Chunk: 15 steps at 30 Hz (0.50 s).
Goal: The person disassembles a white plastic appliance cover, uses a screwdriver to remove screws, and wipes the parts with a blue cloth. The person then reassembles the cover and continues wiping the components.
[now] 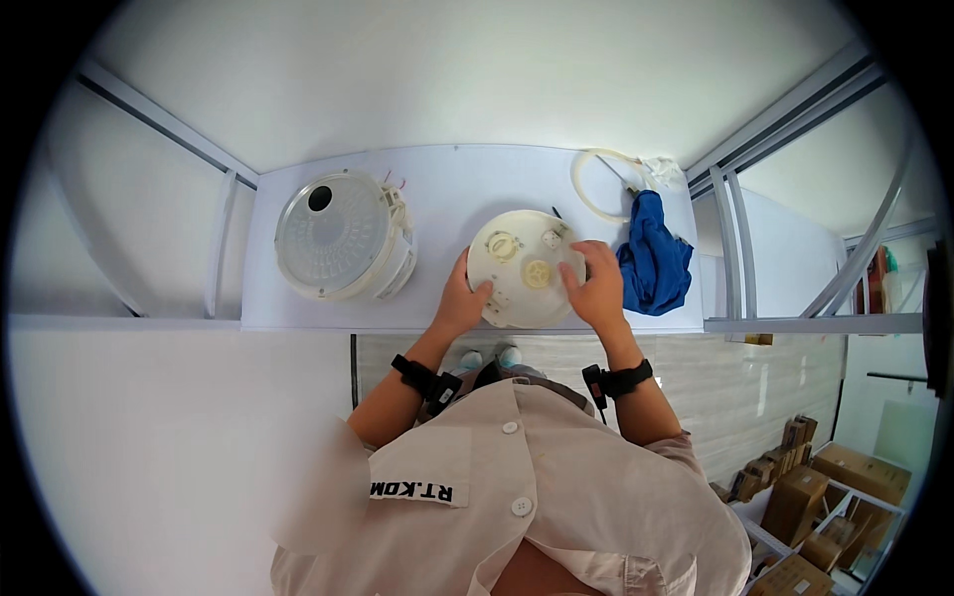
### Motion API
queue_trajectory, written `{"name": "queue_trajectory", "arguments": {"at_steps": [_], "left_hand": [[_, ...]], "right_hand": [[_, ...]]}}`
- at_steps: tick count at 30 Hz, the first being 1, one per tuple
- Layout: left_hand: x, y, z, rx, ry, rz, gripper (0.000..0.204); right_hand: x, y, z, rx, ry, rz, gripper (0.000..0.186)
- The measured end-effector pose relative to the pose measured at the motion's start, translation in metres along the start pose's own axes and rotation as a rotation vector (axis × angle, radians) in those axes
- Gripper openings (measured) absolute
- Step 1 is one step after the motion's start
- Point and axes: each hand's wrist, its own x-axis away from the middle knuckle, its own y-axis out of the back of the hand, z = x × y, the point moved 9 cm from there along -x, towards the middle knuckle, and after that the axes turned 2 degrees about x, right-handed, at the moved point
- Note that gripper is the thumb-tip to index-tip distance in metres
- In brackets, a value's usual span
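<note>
A round off-white plastic cover (517,298) is in front of me at the table's front edge, its inner side up. On it are a ring-shaped fitting (503,246), a yellowish spoked round part (538,273) and a small white block (552,238). My left hand (462,298) grips the cover's left rim, thumb on top. At the opposite rim, my right hand (599,288) holds it with the thumb over the face; its other fingertips are partly hidden.
To the left a white drum-shaped appliance (333,236) lies tilted, a dark round hole in its face. A blue cloth (656,260), a pale ring (579,189) and a crumpled clear bag (664,171) lie at the right. Metal frame posts (730,238) flank the white table (447,179). Cardboard boxes (795,497) stand behind right.
</note>
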Motion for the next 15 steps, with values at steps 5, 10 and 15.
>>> {"name": "queue_trajectory", "arguments": {"at_steps": [5,10,15], "left_hand": [[-0.005,0.008,-0.017,0.042,-0.006,0.05,0.071],[-0.007,0.012,-0.043,0.071,-0.008,0.116,0.071],[-0.007,0.003,-0.066,-0.01,-0.041,0.204,0.072]], "right_hand": [[0.036,-0.017,-0.097,-0.435,-0.586,-0.092,0.035],[0.051,-0.059,-0.084,-1.245,-0.908,0.094,0.066],[0.048,-0.085,-0.061,-1.899,-0.934,0.286,0.089]]}}
